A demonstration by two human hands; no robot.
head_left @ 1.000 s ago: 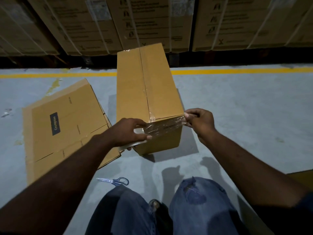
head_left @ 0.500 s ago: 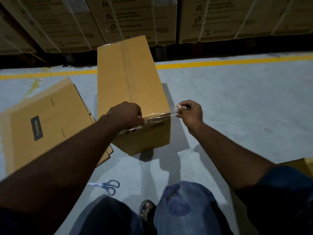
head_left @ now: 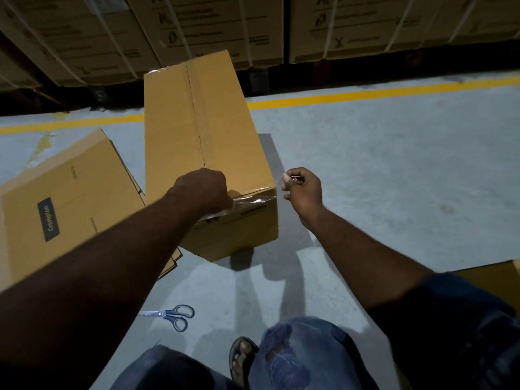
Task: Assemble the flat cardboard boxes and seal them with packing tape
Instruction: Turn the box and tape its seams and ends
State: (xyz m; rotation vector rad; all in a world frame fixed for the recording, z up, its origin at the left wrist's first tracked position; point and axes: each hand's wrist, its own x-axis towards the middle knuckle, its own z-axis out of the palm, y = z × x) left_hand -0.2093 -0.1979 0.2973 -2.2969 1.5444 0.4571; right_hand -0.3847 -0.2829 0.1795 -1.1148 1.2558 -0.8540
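Note:
An assembled brown cardboard box (head_left: 197, 122) stands on the grey floor in front of me, with a taped seam along its top. A strip of clear packing tape (head_left: 253, 199) runs across its near top edge. My left hand (head_left: 202, 190) is curled over that edge, gripping the tape roll, which is mostly hidden beneath it. Just off the box's near right corner, my right hand (head_left: 304, 190) pinches the free end of the clear tape between thumb and fingers.
Flat cardboard boxes (head_left: 78, 192) lie stacked to the left, touching the assembled box. Blue-handled scissors (head_left: 174, 316) lie on the floor near my left knee. Strapped cartons (head_left: 197, 23) line the back beyond a yellow floor line (head_left: 365, 94). More cardboard (head_left: 492, 274) lies at the right.
My left hand has moved from the box's near face up onto its near top edge. My right hand has drawn the tape end past the right corner.

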